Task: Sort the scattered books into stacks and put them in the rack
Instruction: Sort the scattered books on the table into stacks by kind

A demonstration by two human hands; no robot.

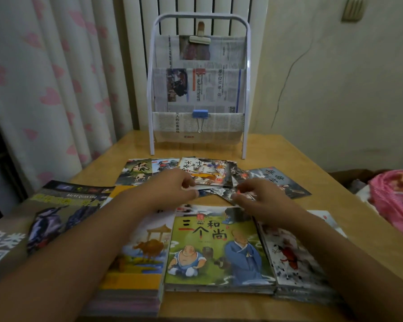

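Head view looks down on a wooden table (289, 149) where both hands work in a fan of small picture booklets (209, 174) lying loose in front of the white rack (199, 89). The left hand (172, 187) pinches the edge of one thin booklet, and the right hand (257, 197) pinches another just beside it. Nearer the body sit three stacks: a yellow-covered stack (137, 259), a green monk book (216, 247) atop the middle one, and a horse-cover stack (296, 254). A bird encyclopedia (63, 212) lies at left. Sorting looks about half done (the newspaper-lined rack pockets seem to hold no books). Next, the pinched booklets need lifting and squaring into a pile.
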